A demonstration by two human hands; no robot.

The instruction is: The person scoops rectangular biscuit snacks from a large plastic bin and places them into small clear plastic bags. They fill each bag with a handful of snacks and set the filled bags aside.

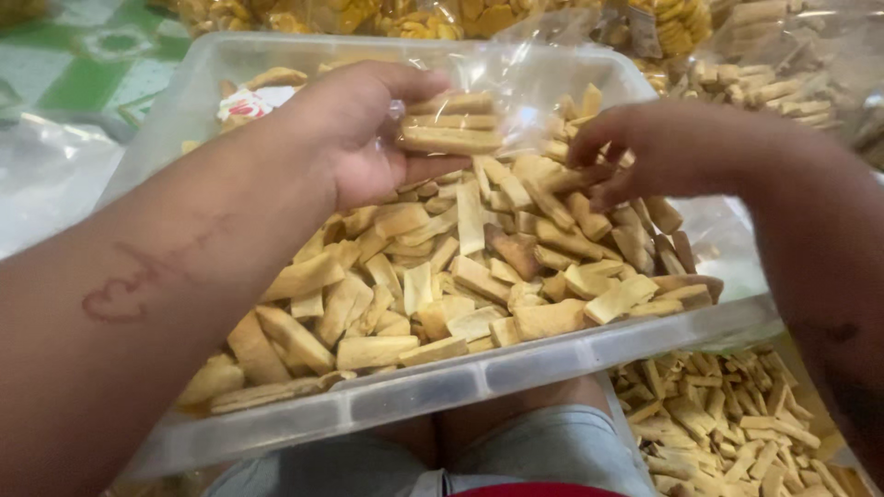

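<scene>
Now left hand (354, 138) clamps stack of biscuit sticks (449, 122); right hand (645, 152) fingers pinch stick (573, 177) in tub (516, 368).

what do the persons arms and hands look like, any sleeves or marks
Both forearms are bare, with no sleeves, gloves, rings or watch in view. The left forearm bears a reddish drawn outline, heart-like with a trailing line. The left hand and right hand show no markings.

Open gap btwn left hand (354, 129) & right hand (645, 147); tub wall (479, 373) blocks near side
</scene>
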